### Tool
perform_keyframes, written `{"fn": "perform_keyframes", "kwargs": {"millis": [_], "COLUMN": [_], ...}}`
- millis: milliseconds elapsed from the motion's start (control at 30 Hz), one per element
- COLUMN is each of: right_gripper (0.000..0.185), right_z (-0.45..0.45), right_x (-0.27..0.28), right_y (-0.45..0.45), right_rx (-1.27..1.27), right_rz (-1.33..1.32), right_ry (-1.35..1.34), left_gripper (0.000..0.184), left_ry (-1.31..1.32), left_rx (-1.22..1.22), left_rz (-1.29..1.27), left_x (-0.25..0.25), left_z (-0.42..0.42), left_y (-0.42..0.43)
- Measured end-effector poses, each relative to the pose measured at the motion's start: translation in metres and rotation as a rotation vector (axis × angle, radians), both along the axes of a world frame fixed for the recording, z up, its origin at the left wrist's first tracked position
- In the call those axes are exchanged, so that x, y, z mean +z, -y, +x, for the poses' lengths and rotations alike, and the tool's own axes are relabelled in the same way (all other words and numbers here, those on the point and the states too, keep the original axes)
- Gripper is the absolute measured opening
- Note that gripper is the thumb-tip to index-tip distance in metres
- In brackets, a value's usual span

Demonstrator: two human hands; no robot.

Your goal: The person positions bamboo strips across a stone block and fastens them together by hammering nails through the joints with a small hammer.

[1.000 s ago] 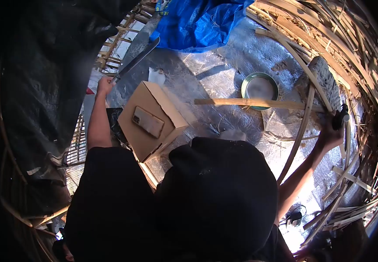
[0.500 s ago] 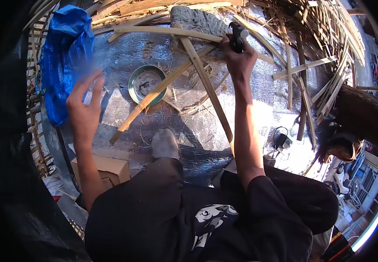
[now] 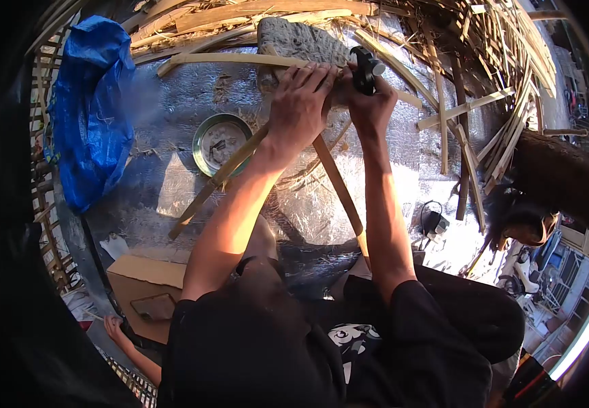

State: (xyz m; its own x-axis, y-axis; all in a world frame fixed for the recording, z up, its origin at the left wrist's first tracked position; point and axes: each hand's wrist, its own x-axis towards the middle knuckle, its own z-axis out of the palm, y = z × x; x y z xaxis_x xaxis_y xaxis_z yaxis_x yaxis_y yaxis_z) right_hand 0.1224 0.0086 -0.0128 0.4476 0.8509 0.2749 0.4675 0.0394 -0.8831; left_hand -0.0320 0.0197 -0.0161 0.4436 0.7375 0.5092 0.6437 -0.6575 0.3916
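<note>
In view are the person's two bare hands [image 3: 299, 103] [image 3: 374, 107], one co-worker's hand [image 3: 113, 329], one black object [image 3: 364, 70], at least three long bamboo strips [image 3: 341, 183] plus a heap [image 3: 522, 47] too tangled to count, one stone block [image 3: 304, 41], one green-rimmed bowl [image 3: 197, 144], one blue plastic sheet [image 3: 90, 115], one cardboard box [image 3: 128, 297] and one phone [image 3: 153, 308].

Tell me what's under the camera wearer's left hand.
Wooden strips disappear beneath the left hand and wrist. Their covered parts, and anything directly under the palm, can't be seen.

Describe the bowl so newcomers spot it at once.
Start at the blue sheet on the left. Move right across the silvery floor to the bowl, its edge crossed by a wooden strip. A round green rim sets the bowl apart from that straight strip.
</note>
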Motion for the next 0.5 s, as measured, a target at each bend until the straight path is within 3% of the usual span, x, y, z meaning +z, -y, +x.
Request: {"fn": "perform_keyframes", "kwargs": {"millis": [100,167,300,367,500], "right_gripper": [0.026,0.019,0.017,0.017,0.017], "right_z": [0.001,0.001,0.002,0.002,0.001], "right_x": [-0.005,-0.006,-0.006,-0.003,-0.006], "right_y": [-0.001,-0.002,-0.003,-0.003,-0.002], "right_rx": [-0.011,0.03,0.038,0.053,-0.001], "right_rz": [0.035,0.135,0.111,0.138,0.181], "right_ry": [-0.013,0.105,0.142,0.241,0.247], "left_gripper": [0.048,0.039,0.028,0.019,0.017], "left_ry": [-0.055,0.12,0.122,0.261,0.339], "left_rx": [0.013,0.032,0.068,0.072,0.075], "left_rz": [0.005,0.019,-0.09,-0.057,-0.137], "left_x": [-0.001,-0.001,0.006,-0.004,-0.004], "left_z": [0.001,0.006,0.013,0.016,0.017], "left_y": [-0.003,-0.007,-0.026,-0.035,-0.039]}}
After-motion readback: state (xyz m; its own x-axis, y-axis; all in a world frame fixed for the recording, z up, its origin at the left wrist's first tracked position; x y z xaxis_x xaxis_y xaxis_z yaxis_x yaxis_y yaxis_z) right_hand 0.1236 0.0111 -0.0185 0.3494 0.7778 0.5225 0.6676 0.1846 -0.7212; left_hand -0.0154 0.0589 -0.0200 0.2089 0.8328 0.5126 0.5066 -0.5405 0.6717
